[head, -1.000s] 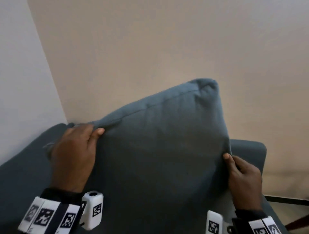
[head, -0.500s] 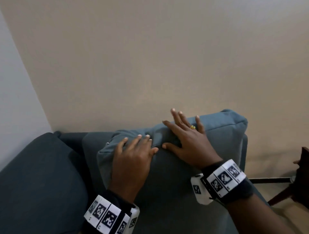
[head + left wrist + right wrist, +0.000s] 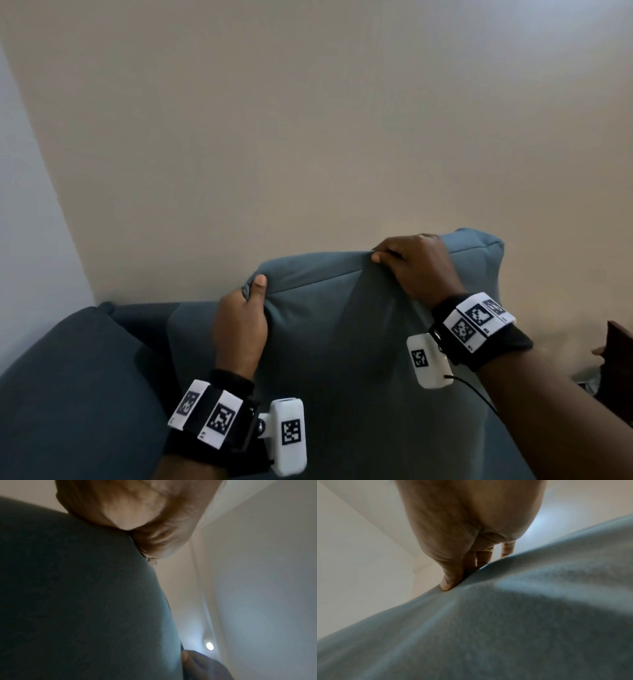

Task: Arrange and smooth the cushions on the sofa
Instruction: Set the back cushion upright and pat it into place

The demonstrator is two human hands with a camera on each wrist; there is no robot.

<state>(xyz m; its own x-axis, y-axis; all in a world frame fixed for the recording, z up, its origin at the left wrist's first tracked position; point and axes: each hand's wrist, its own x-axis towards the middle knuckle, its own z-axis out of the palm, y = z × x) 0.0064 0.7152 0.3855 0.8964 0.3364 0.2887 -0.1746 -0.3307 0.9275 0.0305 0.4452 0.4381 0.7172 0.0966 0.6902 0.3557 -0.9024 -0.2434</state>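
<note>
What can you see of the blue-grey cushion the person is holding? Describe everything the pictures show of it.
The cushion is blue-grey woven-looking fabric, plump, with a seam along its top edge. It stands upright on the sofa before the beige wall. The left hand grips its upper left corner; the right hand grips the top edge, puckering the fabric beneath.

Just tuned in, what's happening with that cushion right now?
A person is holding the blue-grey cushion upright against the sofa back. The left hand grips its upper left corner, thumb on the front. The right hand pinches the top edge nearer the right corner, and the fabric puckers under that grip. The cushion's face shows soft creases, so it is not yet smoothed.
</note>
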